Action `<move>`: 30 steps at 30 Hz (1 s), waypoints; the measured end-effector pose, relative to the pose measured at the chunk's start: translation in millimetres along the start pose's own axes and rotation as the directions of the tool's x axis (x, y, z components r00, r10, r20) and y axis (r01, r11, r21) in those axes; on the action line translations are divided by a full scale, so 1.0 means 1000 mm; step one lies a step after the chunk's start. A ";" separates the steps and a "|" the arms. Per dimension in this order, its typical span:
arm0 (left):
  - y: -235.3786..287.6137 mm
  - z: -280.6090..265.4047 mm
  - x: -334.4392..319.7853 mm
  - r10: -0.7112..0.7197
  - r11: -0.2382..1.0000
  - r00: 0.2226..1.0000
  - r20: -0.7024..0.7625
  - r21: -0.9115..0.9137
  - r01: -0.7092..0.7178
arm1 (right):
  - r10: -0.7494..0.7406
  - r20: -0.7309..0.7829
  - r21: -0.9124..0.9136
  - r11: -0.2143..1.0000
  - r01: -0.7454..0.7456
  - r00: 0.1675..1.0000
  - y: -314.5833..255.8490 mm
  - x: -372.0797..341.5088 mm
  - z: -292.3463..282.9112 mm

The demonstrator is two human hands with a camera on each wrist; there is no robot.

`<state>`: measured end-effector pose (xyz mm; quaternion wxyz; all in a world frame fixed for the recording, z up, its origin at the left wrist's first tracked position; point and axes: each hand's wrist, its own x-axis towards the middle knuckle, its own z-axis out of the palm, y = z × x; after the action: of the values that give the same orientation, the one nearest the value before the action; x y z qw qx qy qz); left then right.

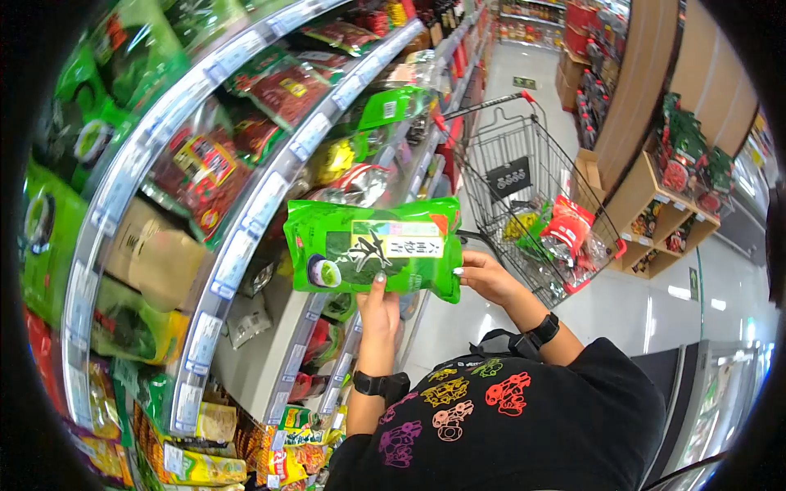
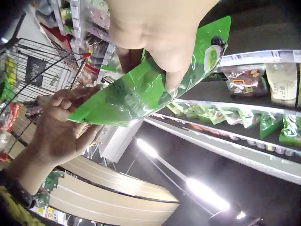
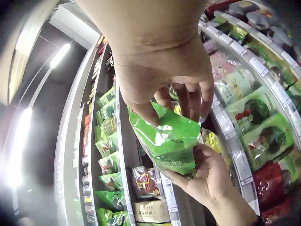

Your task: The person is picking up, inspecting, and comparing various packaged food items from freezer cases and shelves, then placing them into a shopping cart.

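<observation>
A green plastic bag of tea point(image 1: 327, 217), printed with a cup and a large dark character, is held up in front of the body, its front facing up. My left hand point(image 1: 379, 323) grips its lower edge, thumb on the front face and fingers beneath. At the bag's right end, my right hand point(image 1: 489, 281) pinches the crimped edge between thumb and fingers. The left wrist view has the left hand point(image 2: 155, 42) above the bag point(image 2: 127, 96). From the right wrist, the bag point(image 3: 169, 141) hangs between the right hand point(image 3: 164, 75) and the left hand point(image 3: 211, 181).
Curved shelves point(image 1: 274, 192) with price strips and bagged goods run along the left. A wire shopping cart point(image 1: 532, 147) holding a red packet point(image 1: 567, 225) and other bags stands ahead to the right. Beyond it is a wooden display stand point(image 1: 655, 213); glossy floor point(image 1: 524, 74) stretches down the aisle.
</observation>
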<state>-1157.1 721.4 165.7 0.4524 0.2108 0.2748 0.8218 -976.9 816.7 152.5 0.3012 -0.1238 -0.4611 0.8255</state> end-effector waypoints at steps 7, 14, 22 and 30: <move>-0.084 0.039 0.003 -0.021 0.684 0.989 0.150 0.723 -0.095 | 0.252 -0.255 0.234 0.953 -0.193 0.934 -0.032 -0.066 -0.070; -0.171 0.144 -0.011 -0.249 -0.076 0.397 0.883 0.391 -0.917 | 0.137 -0.180 0.643 0.766 0.012 0.974 -0.092 -0.153 -0.154; -0.293 0.183 -0.031 -0.133 0.133 0.741 0.658 0.752 -0.645 | -0.024 -0.370 0.526 0.818 0.230 0.929 -0.098 -0.250 -0.213; -0.401 0.134 -0.026 -0.802 0.447 0.588 0.102 0.755 0.480 | -0.069 -0.614 0.376 0.850 0.368 0.786 -0.085 -0.266 -0.273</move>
<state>-812.6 909.8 7.7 0.6812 0.4129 0.4921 0.3512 -603.3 875.1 55.8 0.5443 -0.2348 -0.1408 0.7929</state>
